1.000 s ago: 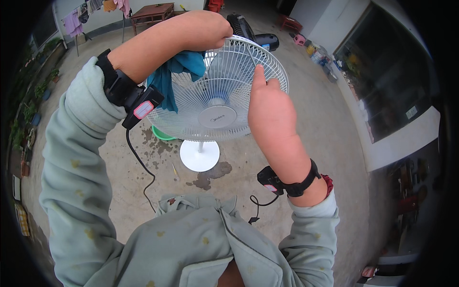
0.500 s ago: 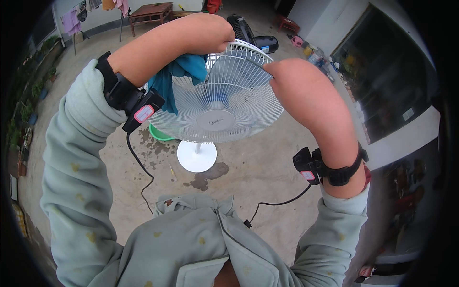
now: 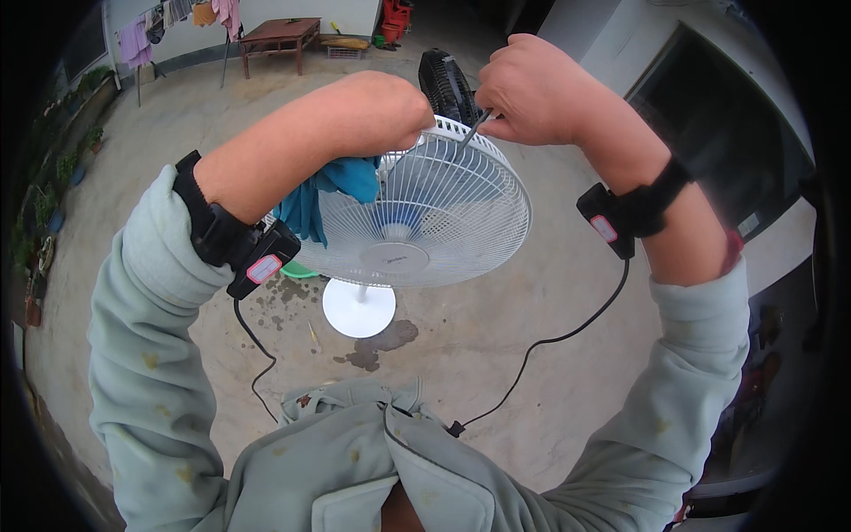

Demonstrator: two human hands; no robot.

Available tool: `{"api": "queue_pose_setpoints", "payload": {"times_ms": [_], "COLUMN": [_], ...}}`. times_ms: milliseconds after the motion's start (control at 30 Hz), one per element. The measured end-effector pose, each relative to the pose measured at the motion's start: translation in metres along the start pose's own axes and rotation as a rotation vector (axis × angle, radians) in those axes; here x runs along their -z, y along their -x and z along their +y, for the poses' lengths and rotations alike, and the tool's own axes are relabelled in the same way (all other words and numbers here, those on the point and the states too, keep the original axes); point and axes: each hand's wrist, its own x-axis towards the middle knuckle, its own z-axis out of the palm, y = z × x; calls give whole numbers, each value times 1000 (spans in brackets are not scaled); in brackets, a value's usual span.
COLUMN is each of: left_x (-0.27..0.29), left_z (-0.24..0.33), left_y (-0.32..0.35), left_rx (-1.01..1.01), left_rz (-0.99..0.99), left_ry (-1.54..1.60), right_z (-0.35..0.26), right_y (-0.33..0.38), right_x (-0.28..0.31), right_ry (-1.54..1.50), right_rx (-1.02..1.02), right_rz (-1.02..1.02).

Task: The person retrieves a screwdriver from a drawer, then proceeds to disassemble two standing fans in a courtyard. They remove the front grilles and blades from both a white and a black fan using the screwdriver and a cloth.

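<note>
Fan (image 3: 396, 255) and fingers meet at the top of the round wire cage, where we see our left hand (image 3: 390, 108) bent over the white rim. Its fingers are curled in and closed on that edge, though their tips are mostly out of sight behind the hand. Our right hand (image 3: 532, 93) is just above the rim, to the right of the left one, with its fingers closed around a thin grey rod (image 3: 472, 130). From there the rod slants down and leftward across the upper rim; we cannot tell whether its end touches the wires. The cage lies below both hands, its front tilted upward, and below it the round white base (image 3: 359, 312) stands on the concrete floor (image 3: 496, 355). A blue cloth (image 3: 306, 211) hangs beside the cage on the left, under our left forearm; we cannot tell what holds it up. Partly hidden behind the fan's lower left, we see a green basin (image 3: 299, 269).
</note>
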Motion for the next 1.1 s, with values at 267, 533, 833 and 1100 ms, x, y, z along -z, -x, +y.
{"api": "queue_pose_setpoints", "payload": {"times_ms": [267,533,833,1100], "left_x": [3,5,10,6], "left_z": [-7,-7,-4,9], "left_y": [1,5,-3,-4], "left_rx": [51,17,87,92], "left_rz": [-9,3,-127,-60], "left_ry": [-3,41,15,-65], "right_z": [-36,-76,-91,-145], "right_y": [10,41,49,60], "right_x": [-7,-2,-18,-45], "right_ry": [-335,-183,-317,-354], "right_rx": [-300,-339,-458,-695], "right_rz": [-247,-56,85,383]}}
